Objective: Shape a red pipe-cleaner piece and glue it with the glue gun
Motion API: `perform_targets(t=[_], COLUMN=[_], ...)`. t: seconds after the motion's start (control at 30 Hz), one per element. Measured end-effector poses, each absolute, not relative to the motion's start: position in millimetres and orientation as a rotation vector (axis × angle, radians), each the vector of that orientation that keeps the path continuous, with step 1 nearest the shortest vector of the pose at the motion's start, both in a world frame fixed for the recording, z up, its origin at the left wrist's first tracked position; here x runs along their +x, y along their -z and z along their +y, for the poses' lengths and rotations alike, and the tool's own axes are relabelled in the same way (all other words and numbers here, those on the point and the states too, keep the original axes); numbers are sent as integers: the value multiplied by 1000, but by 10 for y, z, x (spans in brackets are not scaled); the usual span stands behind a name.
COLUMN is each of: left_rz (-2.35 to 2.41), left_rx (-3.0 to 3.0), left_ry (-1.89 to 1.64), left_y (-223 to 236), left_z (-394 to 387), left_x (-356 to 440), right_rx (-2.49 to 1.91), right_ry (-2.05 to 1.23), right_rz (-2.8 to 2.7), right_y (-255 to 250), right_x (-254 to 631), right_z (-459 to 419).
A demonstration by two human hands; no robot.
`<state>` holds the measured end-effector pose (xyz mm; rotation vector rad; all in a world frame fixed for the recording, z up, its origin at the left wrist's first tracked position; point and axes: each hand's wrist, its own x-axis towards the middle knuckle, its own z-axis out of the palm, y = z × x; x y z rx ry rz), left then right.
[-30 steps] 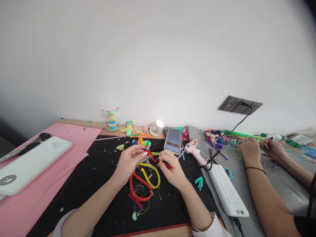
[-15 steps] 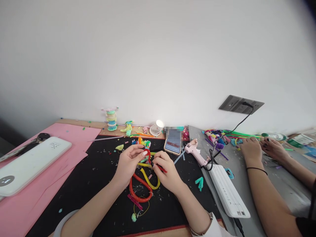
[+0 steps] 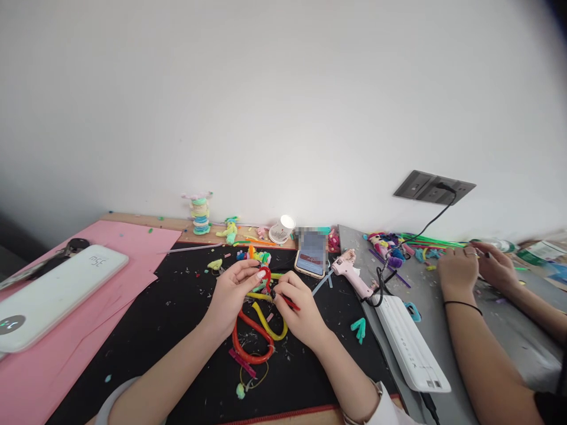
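Note:
A bent red pipe cleaner [image 3: 267, 275] runs between my two hands, above the black mat [image 3: 177, 330]. My left hand [image 3: 233, 287] pinches its curved upper end between thumb and fingers. Lower down, my right hand [image 3: 296, 303] grips the same strand, and a red end sticks out past its fingers. Just below lie a thick orange-red loop [image 3: 253, 358] and a yellow bent strand [image 3: 275, 335]. Behind my hands sits a bundle of multicoloured fuzzy pieces [image 3: 262, 257], partly hidden by my fingers.
A phone [image 3: 310, 260] leans behind my right hand, with a pink glue gun [image 3: 352, 276] and white power strip [image 3: 411, 348] to its right. Left, a white power bank [image 3: 66, 295] rests on pink paper [image 3: 128, 236]. At right, another person's hands [image 3: 458, 271] work at the grey mat.
My hands and the red pipe cleaner have hardly moved. The other person's hands have come closer together and lifted slightly.

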<state>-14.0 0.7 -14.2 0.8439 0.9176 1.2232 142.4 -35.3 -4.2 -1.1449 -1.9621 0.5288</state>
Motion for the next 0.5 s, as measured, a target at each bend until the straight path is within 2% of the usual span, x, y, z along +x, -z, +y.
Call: perform_targets(t=[0.5], left_rz=[887], left_rx=[857], left_ry=[-1219], left_y=[98], left_z=[-41], left_x=[-93], right_rx=[-1173], right_ry=[-456], right_rz=[-2017], right_y=[89], right_x=[1409], right_z=[-358])
